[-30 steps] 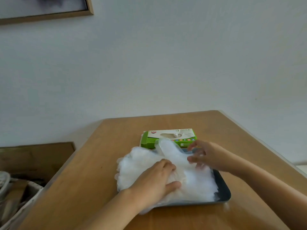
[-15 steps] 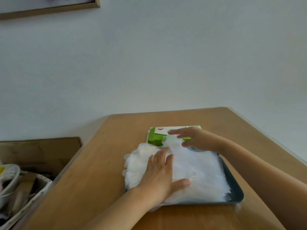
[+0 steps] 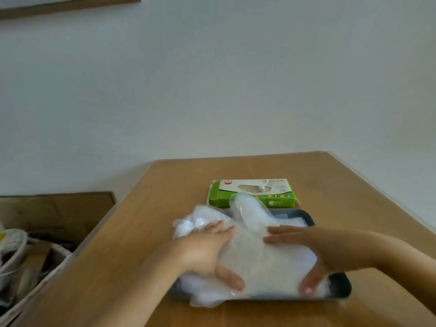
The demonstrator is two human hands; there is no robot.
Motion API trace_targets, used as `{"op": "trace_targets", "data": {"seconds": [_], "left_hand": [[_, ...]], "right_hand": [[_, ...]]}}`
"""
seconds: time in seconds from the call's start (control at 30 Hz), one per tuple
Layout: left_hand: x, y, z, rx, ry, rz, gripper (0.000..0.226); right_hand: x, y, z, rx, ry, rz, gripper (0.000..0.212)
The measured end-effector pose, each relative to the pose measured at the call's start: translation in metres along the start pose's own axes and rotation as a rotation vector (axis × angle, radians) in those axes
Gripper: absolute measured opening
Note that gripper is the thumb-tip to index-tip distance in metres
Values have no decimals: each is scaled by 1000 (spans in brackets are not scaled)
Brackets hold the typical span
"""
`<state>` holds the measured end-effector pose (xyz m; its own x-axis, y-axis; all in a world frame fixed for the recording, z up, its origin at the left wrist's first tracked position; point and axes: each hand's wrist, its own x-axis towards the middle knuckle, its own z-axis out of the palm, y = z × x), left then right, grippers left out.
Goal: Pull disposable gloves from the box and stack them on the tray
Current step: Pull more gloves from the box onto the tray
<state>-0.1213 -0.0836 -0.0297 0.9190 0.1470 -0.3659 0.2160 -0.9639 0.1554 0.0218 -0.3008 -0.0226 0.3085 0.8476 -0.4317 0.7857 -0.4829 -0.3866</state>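
A pile of thin, clear disposable gloves (image 3: 259,263) lies on a dark tray (image 3: 342,283) on the wooden table. My left hand (image 3: 205,249) presses flat on the left side of the pile, fingers straight. My right hand (image 3: 313,251) lies flat on the right side, thumb at the pile's near edge. Behind the tray stands the green and white glove box (image 3: 252,193), with one glove's cuff sticking up from the pile in front of it. Some gloves hang over the tray's left and near edges.
The wooden table (image 3: 141,232) ends at a wall behind and drops off on the left. Low on the left sit a wooden board (image 3: 54,215) and a basket of clutter (image 3: 21,260). A picture frame edge (image 3: 70,4) shows at the top left.
My right hand came back from the glove box and now lies flat on the right side of the pile. My left hand stays pressed on the left side.
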Motion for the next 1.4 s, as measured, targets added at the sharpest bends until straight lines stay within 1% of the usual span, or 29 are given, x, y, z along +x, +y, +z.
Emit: {"op": "trace_targets", "data": {"seconds": [0.03, 0.07, 0.13, 0.2, 0.27, 0.33, 0.4, 0.47, 0.53, 0.6, 0.67, 0.77, 0.83, 0.9, 0.97, 1.03, 1.13, 1.23, 1.33, 1.4], "left_hand": [[-2, -4, -10, -18, -18, -9, 102], [-3, -7, -20, -47, -16, -8, 92], [1, -12, -40, -120, 59, 19, 72], [16, -19, -52, -221, 172, 41, 63], [37, -27, -54, -339, 268, 38, 63], [59, -33, -49, -428, 317, 56, 72], [77, -37, -41, -462, 317, 85, 77], [89, -42, -32, -497, 334, 92, 74], [99, -47, -23, -564, 380, 96, 65], [103, -51, -16, -583, 423, 101, 56], [106, -53, -12, -545, 428, 89, 47], [107, -51, -9, -444, 409, 75, 46], [107, -50, -8, -413, 415, 59, 47], [108, -51, -7, -410, 418, 56, 48], [110, -53, -5, -411, 418, 59, 57], [112, -55, -4, -428, 416, 57, 63], [112, -56, -4, -437, 406, 58, 56], [110, -54, -4, -415, 407, 63, 49], [111, -54, -4, -406, 405, 56, 48], [110, -54, -6, -406, 400, 58, 48]], "right_hand": [[1, 2, -6, -17, 1, 12, 84], [2, 2, -12, -35, 50, 11, 76], [9, 3, -25, -33, 250, 17, 60], [25, 8, -39, -22, 459, 30, 53], [47, 14, -51, -12, 583, 27, 42], [72, 20, -60, -36, 610, -13, 34], [99, 26, -66, -51, 617, -52, 31], [121, 32, -67, -63, 687, -83, 31], [139, 40, -65, -159, 795, -150, 28], [148, 43, -64, -206, 789, -182, 22], [152, 40, -64, -204, 690, -161, 23], [155, 36, -68, -207, 532, -87, 33], [157, 36, -68, -156, 506, -70, 32], [160, 38, -67, -16, 578, -70, 23], [161, 40, -66, 29, 669, -85, 14], [159, 41, -64, 54, 740, -104, 11], [155, 43, -62, 107, 807, -141, 8], [154, 45, -62, 208, 852, -139, 9], [155, 47, -64, 335, 882, -131, 13], [156, 50, -65, 458, 914, -71, 16]]}}
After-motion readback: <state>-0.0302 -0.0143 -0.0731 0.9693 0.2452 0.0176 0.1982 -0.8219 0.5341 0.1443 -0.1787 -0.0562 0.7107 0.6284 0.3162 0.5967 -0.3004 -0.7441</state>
